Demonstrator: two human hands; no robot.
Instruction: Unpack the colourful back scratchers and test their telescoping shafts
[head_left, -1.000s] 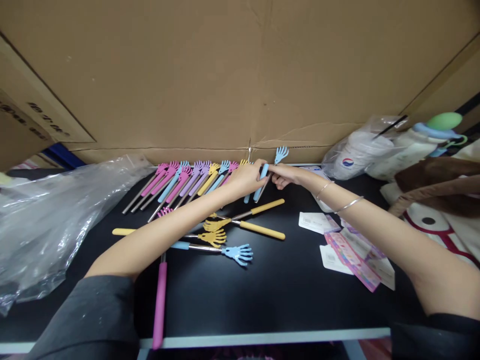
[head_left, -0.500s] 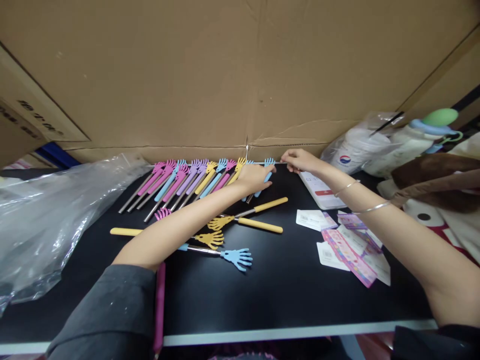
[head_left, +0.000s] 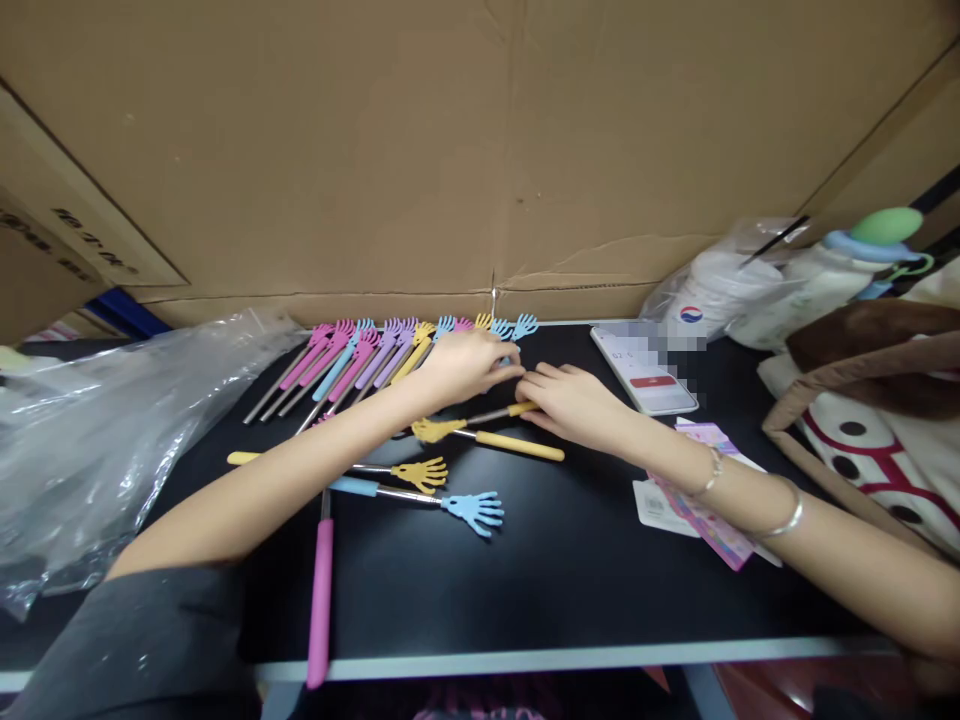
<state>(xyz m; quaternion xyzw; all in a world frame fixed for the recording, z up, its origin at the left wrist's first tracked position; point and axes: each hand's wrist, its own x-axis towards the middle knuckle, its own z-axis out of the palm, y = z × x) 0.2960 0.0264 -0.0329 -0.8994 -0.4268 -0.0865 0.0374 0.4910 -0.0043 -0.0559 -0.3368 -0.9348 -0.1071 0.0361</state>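
Note:
My left hand [head_left: 469,365] is bent over the right end of a row of back scratchers with hand-shaped heads. Its fingers close around the handle of a blue back scratcher [head_left: 525,325], mostly hidden beneath them. Close beside it, my right hand [head_left: 574,400] pinches the handle end of a yellow back scratcher [head_left: 491,415]. Another yellow back scratcher [head_left: 521,446] lies just below that one. Nearer to me are a yellow-headed back scratcher [head_left: 420,472], a blue one [head_left: 472,512] and a pink handle [head_left: 320,600] reaching over the table edge.
Clear plastic bag [head_left: 187,400] spreads over the left side. To the right lie a phone [head_left: 645,370] and several printed cards [head_left: 664,505]. Behind them stand a bagged cup [head_left: 712,290] and a bottle [head_left: 840,260], with a fabric bag [head_left: 862,400] nearby. Cardboard [head_left: 450,150] walls the back.
My right hand has come left and down from near the phone and taken hold of a yellow handle. My left hand has drawn left, and the blue back scratcher has shifted toward the row.

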